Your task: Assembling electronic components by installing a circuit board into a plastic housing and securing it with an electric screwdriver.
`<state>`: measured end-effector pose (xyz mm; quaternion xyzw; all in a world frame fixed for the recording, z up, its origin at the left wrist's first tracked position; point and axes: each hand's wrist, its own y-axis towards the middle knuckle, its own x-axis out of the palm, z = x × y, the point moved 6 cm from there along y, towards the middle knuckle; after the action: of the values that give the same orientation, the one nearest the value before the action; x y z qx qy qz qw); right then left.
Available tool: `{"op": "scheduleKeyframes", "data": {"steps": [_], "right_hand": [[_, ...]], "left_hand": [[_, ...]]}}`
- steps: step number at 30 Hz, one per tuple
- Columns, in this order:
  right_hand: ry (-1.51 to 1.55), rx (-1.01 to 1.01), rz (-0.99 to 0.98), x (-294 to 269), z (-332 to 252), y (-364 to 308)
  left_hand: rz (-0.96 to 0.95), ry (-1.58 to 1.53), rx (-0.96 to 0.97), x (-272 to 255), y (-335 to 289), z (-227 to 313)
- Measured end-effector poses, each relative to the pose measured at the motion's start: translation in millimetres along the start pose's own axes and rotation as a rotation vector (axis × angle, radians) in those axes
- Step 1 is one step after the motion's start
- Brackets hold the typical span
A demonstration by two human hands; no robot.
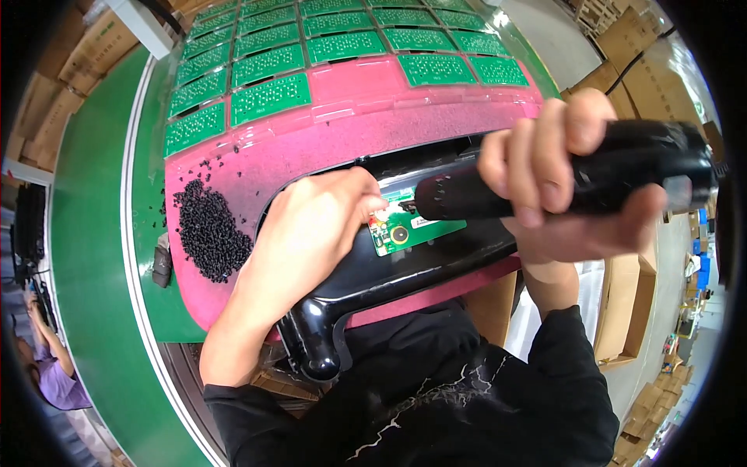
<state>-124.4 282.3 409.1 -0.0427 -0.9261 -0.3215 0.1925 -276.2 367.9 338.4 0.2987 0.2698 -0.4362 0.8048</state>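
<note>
A green circuit board lies inside a glossy black plastic housing, whose rounded handle-like end points toward me. My right hand is wrapped round a black electric screwdriver, held nearly level with its tip pointing left. The tip is over the board's upper part, by a small dark piece; whether it touches a screw is too small to tell. My left hand reaches across the housing, its thumb and fingers pinched together at the board's left edge beside a small white part. What they hold, if anything, is hidden.
A pile of small black screws sits on the pink mat at the left. Beyond it, clear trays hold rows of green circuit boards. An open cardboard box stands at the right. Another person works at far left.
</note>
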Motion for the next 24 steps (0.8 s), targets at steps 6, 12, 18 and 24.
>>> {"op": "scheduleKeyframes", "data": {"steps": [6,12,18,24], "right_hand": [[-0.057,0.095,-0.044,-1.2,33.4,-2.3],[-0.262,0.229,-0.035,11.0,36.0,0.7],[-0.331,0.274,-0.004,27.2,43.0,4.4],[-0.312,0.254,-0.123,29.3,57.7,10.0]], "left_hand": [[0.173,0.081,-0.115,-16.6,-1.5,-5.0],[0.153,0.149,-0.135,-19.9,-6.3,0.1],[0.100,0.236,-0.118,-14.6,-10.9,-7.6],[0.199,0.259,0.095,-14.1,-15.4,-2.7]]}}
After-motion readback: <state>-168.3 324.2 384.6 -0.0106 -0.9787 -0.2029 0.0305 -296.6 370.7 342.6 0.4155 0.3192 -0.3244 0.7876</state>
